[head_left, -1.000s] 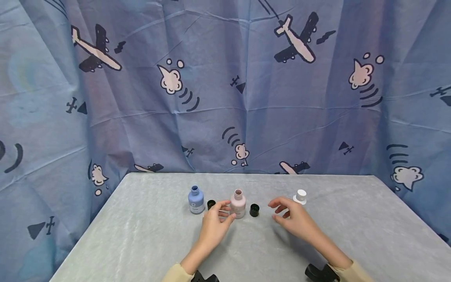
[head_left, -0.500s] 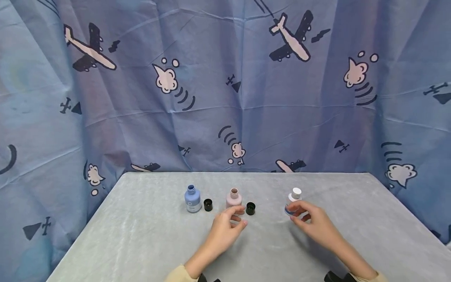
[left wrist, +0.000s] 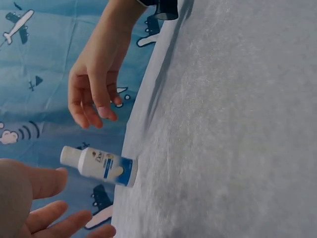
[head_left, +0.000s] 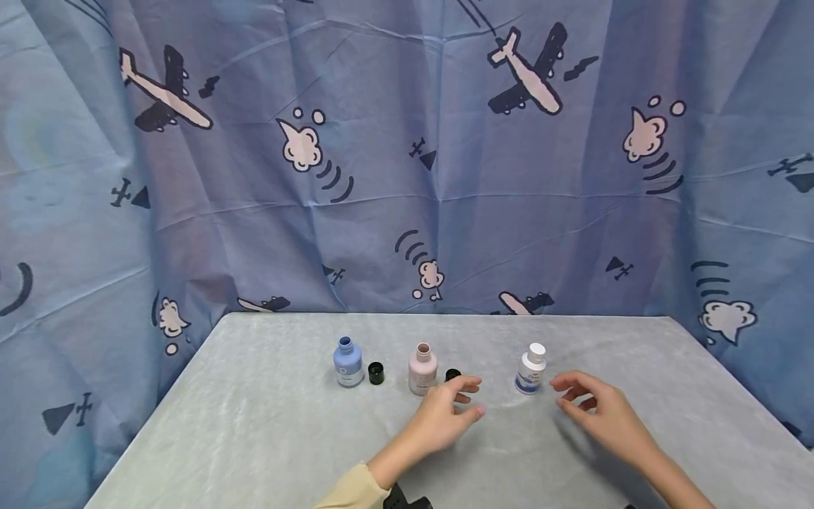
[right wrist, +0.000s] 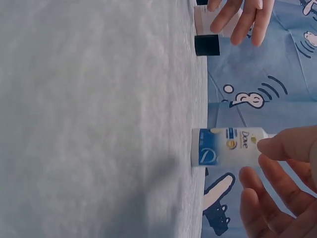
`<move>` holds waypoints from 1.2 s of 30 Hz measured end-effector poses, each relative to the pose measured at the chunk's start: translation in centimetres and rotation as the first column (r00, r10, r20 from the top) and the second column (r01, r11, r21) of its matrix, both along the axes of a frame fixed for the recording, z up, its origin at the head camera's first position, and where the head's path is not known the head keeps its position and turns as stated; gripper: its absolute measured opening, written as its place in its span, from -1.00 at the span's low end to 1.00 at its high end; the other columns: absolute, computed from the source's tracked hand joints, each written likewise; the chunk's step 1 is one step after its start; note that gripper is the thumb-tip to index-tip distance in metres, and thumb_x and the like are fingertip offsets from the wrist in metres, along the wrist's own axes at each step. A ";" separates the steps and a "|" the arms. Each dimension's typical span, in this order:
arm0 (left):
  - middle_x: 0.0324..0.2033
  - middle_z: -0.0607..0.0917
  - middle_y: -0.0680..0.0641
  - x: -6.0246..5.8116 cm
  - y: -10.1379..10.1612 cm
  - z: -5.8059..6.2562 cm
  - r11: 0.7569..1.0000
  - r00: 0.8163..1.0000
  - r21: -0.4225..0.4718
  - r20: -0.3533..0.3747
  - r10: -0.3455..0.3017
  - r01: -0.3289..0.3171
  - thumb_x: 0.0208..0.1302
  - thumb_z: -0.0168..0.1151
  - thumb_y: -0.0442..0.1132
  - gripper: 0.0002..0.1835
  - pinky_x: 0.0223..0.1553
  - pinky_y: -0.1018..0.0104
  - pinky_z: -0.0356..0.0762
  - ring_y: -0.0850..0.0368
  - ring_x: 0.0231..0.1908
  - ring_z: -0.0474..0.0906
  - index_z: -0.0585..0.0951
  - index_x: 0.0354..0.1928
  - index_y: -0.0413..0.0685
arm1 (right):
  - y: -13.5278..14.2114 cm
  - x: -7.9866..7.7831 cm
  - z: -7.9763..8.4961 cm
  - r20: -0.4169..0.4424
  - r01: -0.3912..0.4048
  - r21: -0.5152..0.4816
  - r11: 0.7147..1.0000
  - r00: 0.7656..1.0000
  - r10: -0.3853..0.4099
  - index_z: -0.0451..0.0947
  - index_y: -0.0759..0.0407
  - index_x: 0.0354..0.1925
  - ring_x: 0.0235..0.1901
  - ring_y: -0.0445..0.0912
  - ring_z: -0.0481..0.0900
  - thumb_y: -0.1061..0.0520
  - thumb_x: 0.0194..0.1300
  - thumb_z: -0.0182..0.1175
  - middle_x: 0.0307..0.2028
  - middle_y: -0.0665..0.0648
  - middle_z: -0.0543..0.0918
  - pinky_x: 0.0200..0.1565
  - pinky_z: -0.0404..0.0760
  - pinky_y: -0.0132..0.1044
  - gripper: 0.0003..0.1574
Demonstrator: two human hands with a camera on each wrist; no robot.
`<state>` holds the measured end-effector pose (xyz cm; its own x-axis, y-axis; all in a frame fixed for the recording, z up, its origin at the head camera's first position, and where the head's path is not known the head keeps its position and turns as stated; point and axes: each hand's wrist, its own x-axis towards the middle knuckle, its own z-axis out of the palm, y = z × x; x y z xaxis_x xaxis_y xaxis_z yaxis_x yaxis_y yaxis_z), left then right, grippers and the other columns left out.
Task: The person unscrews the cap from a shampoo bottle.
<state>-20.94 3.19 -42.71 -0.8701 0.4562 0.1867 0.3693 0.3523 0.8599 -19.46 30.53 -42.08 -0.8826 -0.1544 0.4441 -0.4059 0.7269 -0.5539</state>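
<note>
A small white bottle [head_left: 531,369] with a white cap and a blue "Dove" label stands upright on the table. To its right my right hand [head_left: 600,410] hovers with loosely bent fingers, a small gap between them and the bottle in the head view. My left hand [head_left: 445,417] is left of the bottle, over the table, thumb and fingers apart and holding nothing. Behind that hand a black cap [head_left: 453,374] is partly hidden. In the left wrist view the white bottle [left wrist: 106,166] lies beyond my left fingers; in the right wrist view the bottle [right wrist: 228,147] appears near my right thumb.
An uncapped pink bottle [head_left: 422,369] stands left of the black cap. Further left are another black cap [head_left: 376,373] and an uncapped blue bottle [head_left: 347,363]. A patterned blue curtain [head_left: 356,141] hangs behind the grey table [head_left: 254,424].
My left hand has moved right, from beside the pink bottle to in front of the nearer black cap. My right hand has moved right, past the white bottle, which now stands fully in sight.
</note>
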 end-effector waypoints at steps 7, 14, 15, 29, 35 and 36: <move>0.12 0.62 -0.14 -0.8 1.9 0.0 0.999 0.999 -0.032 -0.039 0.017 -0.018 0.28 0.23 -0.18 -0.53 -0.03 0.39 0.57 -0.07 0.09 0.58 0.49 0.21 -0.16 | 0.6 -0.8 0.2 0.034 0.023 0.019 1.000 0.999 -0.023 0.59 0.16 -0.12 -0.35 -0.47 0.51 0.34 0.11 0.32 -0.23 0.16 0.70 -0.39 0.55 -0.41 -0.68; 0.17 0.58 -0.13 -2.1 3.7 0.4 0.996 0.996 0.010 -0.018 0.084 -0.084 0.27 0.25 -0.15 -0.48 0.04 0.30 0.56 -0.08 0.14 0.54 0.46 0.25 -0.13 | 1.2 -2.0 0.6 0.088 0.058 0.017 0.998 0.994 -0.060 0.52 0.21 0.01 -0.35 -0.42 0.54 0.29 0.14 0.33 -0.17 0.22 0.69 -0.36 0.56 -0.39 -0.57; 0.17 0.58 -0.13 -2.2 3.9 0.5 0.995 0.995 0.014 -0.015 0.095 -0.095 0.26 0.26 -0.14 -0.47 0.04 0.30 0.56 -0.07 0.14 0.53 0.45 0.25 -0.12 | 1.2 -2.1 0.6 0.093 0.060 0.014 0.998 0.994 -0.062 0.51 0.22 0.02 -0.35 -0.43 0.54 0.28 0.14 0.33 -0.17 0.23 0.68 -0.36 0.56 -0.40 -0.56; 0.20 0.55 -0.15 -3.8 8.0 -0.2 0.970 0.970 0.004 -0.020 0.243 -0.243 0.09 0.38 -0.10 -0.32 0.17 0.14 0.45 -0.06 0.20 0.48 0.43 0.27 -0.08 | -0.1 -3.3 1.4 0.121 0.062 -0.037 0.997 0.991 -0.057 0.40 0.25 0.17 -0.22 -0.04 0.64 0.20 0.22 0.29 -0.05 0.30 0.63 -0.29 0.54 -0.40 -0.44; 0.22 0.53 -0.13 -4.3 9.2 -1.4 0.965 0.966 -0.022 -0.026 0.259 -0.260 0.04 0.42 -0.11 -0.25 0.21 0.17 0.43 -0.04 0.22 0.46 0.40 0.29 -0.12 | -0.8 -3.8 2.1 0.128 0.047 -0.058 0.997 0.991 -0.039 0.36 0.27 0.20 -0.10 0.20 0.62 0.15 0.26 0.27 0.00 0.35 0.60 -0.24 0.54 -0.38 -0.42; 0.22 0.53 -0.13 -4.4 9.3 -1.6 0.967 0.967 -0.025 -0.031 0.252 -0.253 0.03 0.42 -0.11 -0.25 0.22 0.19 0.42 -0.03 0.23 0.45 0.40 0.29 -0.13 | -0.9 -3.9 2.2 0.128 0.044 -0.064 0.997 0.991 -0.036 0.36 0.26 0.20 -0.09 0.21 0.62 0.15 0.26 0.27 0.00 0.36 0.60 -0.23 0.55 -0.36 -0.41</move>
<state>-25.29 12.49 -44.30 -0.9525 0.2275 0.2023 0.2884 0.4615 0.8389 -23.36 29.61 -39.90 -0.9371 -0.0915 0.3369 -0.3008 0.7011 -0.6465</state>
